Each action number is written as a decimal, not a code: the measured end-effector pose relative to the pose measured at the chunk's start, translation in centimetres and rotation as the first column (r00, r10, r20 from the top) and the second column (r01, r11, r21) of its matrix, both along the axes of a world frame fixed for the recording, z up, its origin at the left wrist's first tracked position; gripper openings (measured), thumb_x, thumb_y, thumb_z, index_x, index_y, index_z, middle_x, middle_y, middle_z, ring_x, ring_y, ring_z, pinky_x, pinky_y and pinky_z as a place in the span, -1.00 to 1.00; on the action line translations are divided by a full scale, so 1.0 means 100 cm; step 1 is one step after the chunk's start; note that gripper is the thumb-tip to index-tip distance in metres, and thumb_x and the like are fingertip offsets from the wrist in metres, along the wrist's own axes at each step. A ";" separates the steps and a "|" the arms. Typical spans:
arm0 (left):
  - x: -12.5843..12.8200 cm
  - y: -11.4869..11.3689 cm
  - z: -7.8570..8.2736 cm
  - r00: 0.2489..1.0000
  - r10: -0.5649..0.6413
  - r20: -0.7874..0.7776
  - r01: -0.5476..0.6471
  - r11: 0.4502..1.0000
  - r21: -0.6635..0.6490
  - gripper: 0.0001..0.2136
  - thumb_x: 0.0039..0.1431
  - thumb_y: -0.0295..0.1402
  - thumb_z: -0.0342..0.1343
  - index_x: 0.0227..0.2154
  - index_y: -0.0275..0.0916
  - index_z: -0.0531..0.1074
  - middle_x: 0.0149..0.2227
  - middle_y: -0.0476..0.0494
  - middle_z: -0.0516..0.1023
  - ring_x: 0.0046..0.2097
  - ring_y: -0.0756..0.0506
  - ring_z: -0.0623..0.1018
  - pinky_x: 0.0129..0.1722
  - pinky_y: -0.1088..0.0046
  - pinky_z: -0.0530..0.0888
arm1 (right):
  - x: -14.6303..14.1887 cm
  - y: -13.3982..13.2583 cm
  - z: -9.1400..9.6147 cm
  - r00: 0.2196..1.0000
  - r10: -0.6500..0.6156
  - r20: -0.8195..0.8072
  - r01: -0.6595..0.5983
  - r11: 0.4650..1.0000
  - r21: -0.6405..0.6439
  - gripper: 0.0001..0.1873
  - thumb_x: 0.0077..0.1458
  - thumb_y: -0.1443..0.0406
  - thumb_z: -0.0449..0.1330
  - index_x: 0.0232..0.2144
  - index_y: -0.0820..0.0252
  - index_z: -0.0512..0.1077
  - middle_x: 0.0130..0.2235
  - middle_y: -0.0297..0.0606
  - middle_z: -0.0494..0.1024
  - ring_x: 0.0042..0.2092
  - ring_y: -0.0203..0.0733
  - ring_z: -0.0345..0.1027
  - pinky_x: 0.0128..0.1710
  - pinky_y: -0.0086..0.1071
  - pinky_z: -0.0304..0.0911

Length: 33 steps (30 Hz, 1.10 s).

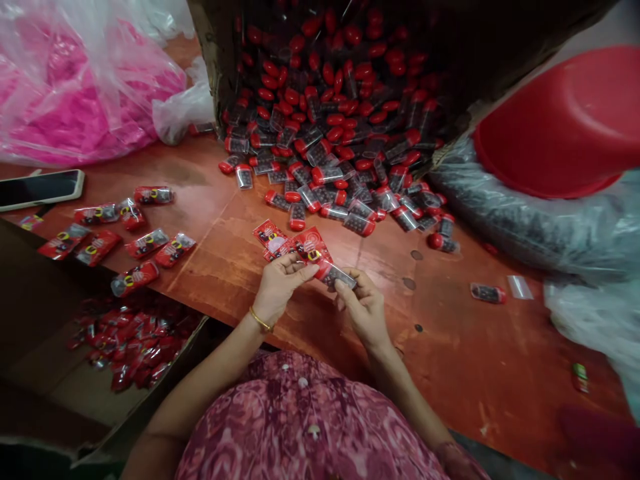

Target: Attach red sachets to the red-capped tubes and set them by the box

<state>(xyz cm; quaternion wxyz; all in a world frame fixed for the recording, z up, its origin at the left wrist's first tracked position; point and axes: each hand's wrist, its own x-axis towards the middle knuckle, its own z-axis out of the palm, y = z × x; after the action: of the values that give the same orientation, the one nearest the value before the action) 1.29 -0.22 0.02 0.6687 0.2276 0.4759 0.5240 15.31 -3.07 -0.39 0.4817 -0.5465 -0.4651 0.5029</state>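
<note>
- My left hand (277, 283) fingers pinch a red pouch (314, 248) just above the worktop (475, 347).
- My right hand (364, 310) fingers pinch a clear vial (340, 275) at the pouch mouth.
- Done: filled packets (145, 243) lie to my left, with more in the carton (55, 393).
- Left: the large vial pile (340, 160) ahead of me. I judge the work far from finished.

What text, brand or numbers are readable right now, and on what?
Nothing reads clearly.
Red sachet in the left hand: round yellow-and-black mark, lettering too blurred.
Filled sachets on the table: same mark, unreadable.
Vial in the right hand and vial pile: no legible print.
Phone: dark screen, no text.
</note>
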 end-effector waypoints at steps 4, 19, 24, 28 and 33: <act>0.003 -0.002 0.000 1.000 -0.008 0.025 0.008 1.000 0.001 -0.73 -0.33 -0.31 0.37 -0.50 -0.31 0.52 -0.46 -0.05 0.58 -0.41 0.03 0.50 -0.28 0.49 0.43 | -0.001 0.005 -0.001 0.999 0.024 -0.040 -0.025 0.999 -0.023 -0.68 -0.04 0.06 0.20 -0.34 0.18 0.35 -0.54 -0.42 0.40 -0.65 -0.44 0.13 -0.66 -0.51 0.10; -0.001 0.004 -0.004 0.998 0.059 0.020 -0.058 0.998 -0.014 -0.67 -0.26 -0.17 0.33 -0.55 -0.35 0.45 -0.56 -0.01 0.45 -0.47 0.05 0.41 -0.39 0.51 0.35 | -0.017 0.014 -0.011 0.963 0.244 -0.112 -0.248 0.969 -0.023 -0.60 0.00 0.00 0.15 -0.21 0.14 0.32 -0.54 -0.40 0.47 -0.51 -0.30 0.36 -0.41 -0.38 0.30; 0.008 0.001 -0.003 0.996 0.032 0.079 -0.031 0.999 -0.016 -0.68 -0.28 -0.21 0.35 -0.53 -0.34 0.44 -0.53 -0.01 0.48 -0.47 0.05 0.43 -0.44 0.53 0.36 | -0.026 0.024 -0.024 0.990 0.137 -0.020 -0.137 0.990 -0.030 -0.63 -0.10 0.00 0.22 -0.49 0.13 0.24 -0.61 -0.46 0.38 -0.61 -0.35 0.24 -0.57 -0.45 0.20; -0.019 0.013 0.005 0.977 0.175 0.122 -0.169 0.984 -0.062 -0.74 -0.21 -0.23 0.32 -0.50 -0.31 0.46 -0.47 -0.06 0.54 -0.38 0.00 0.52 -0.31 0.50 0.43 | -0.013 0.056 -0.024 0.901 0.013 0.435 -0.119 0.969 0.217 -0.71 0.01 0.05 0.14 -0.42 0.15 0.34 -0.46 -0.30 0.47 -0.41 -0.24 0.32 -0.39 -0.37 0.25; -0.093 0.032 0.005 0.704 0.695 0.150 -0.693 0.717 -0.073 -0.72 0.08 -0.07 0.02 -0.48 -0.15 0.44 -0.20 -0.08 0.57 -0.03 -0.01 0.49 -0.10 0.52 0.41 | 0.029 0.108 -0.031 0.408 -0.291 0.865 -0.073 0.934 0.349 -0.64 0.10 0.20 0.03 -0.10 0.29 0.36 0.02 0.09 0.39 0.01 0.11 0.20 -0.04 -0.02 0.10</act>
<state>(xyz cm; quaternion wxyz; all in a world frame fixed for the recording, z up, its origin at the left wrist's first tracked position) -8.05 2.96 0.50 0.4612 -0.0164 0.4719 0.7512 18.21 7.77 -3.52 0.2704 -0.6704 -0.6909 0.0077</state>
